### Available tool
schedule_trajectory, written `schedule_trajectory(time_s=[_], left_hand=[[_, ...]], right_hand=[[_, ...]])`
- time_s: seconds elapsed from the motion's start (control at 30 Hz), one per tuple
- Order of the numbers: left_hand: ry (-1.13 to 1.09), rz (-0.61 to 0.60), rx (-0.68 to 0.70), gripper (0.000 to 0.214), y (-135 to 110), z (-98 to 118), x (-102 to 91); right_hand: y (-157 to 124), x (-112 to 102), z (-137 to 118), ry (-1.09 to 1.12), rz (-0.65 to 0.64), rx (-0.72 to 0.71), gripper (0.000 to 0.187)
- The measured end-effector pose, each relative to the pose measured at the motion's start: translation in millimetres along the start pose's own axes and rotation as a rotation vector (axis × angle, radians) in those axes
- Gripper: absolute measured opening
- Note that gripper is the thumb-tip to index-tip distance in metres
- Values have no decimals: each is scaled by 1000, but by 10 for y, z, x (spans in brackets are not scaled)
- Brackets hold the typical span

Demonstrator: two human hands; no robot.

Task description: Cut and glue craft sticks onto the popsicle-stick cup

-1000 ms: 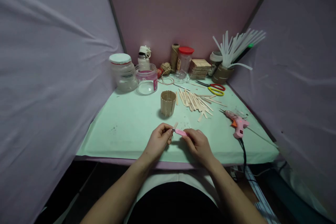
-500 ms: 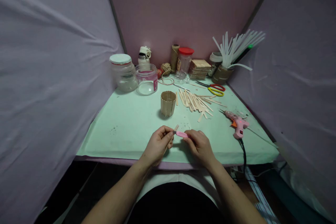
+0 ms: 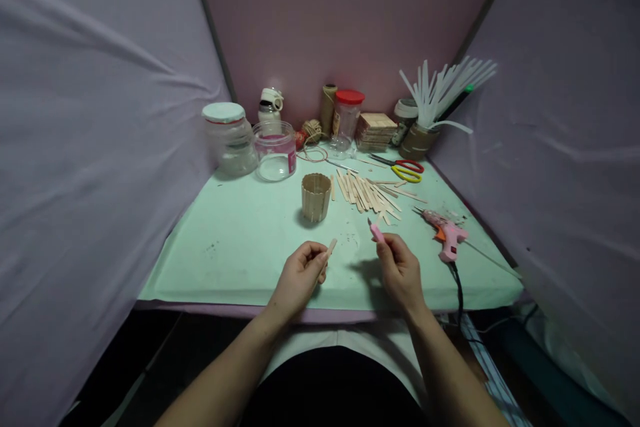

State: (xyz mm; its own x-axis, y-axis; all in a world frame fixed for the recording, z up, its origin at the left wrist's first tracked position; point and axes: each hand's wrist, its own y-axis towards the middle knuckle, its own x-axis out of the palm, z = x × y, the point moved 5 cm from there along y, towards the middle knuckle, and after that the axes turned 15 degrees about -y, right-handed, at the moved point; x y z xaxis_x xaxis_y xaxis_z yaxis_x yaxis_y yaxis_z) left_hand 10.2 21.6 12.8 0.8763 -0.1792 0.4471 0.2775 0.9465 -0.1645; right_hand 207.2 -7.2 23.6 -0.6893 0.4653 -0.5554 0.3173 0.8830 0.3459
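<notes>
Pinched in my left hand [image 3: 303,273] is a pale wooden craft stick [image 3: 332,247], its upper end sticking out past the thumb. My right hand [image 3: 401,269] grips a pink craft knife [image 3: 377,232], blade pointing up and away from me, apart from the stick. Beyond my hands a small cup [image 3: 315,200] faced with upright sticks stands on the table. To its right lies a loose heap of craft sticks [image 3: 367,192], with a single stick [image 3: 333,188] between the two.
A pink glue gun [image 3: 447,233] lies at right, its cord over the front edge. Behind the heap are scissors [image 3: 407,170]. Jars [image 3: 275,157], a twine ball [image 3: 313,130], stacked wooden squares [image 3: 375,132] and a pot of white glue sticks [image 3: 419,141] line the back.
My right hand has moved right with the craft knife, and the blade has come away from the stick and swung upward. My left hand keeps its hold. The view has shifted slightly.
</notes>
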Motion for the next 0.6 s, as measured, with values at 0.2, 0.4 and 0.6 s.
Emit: schedule_trajectory(time_s=[0.2,0.4,0.6], left_hand=[[130,-2,31,24,-37,21,40],[-155,-60,-126,29,-121,-80,202],[-331,-58,-329,33,-216,-131,275]], right_hand=[[-88,206,-100,231,-227,165,31],[-66,304,-240,305,-352,127,32],[-47,276,-200,295,-330,124,26]])
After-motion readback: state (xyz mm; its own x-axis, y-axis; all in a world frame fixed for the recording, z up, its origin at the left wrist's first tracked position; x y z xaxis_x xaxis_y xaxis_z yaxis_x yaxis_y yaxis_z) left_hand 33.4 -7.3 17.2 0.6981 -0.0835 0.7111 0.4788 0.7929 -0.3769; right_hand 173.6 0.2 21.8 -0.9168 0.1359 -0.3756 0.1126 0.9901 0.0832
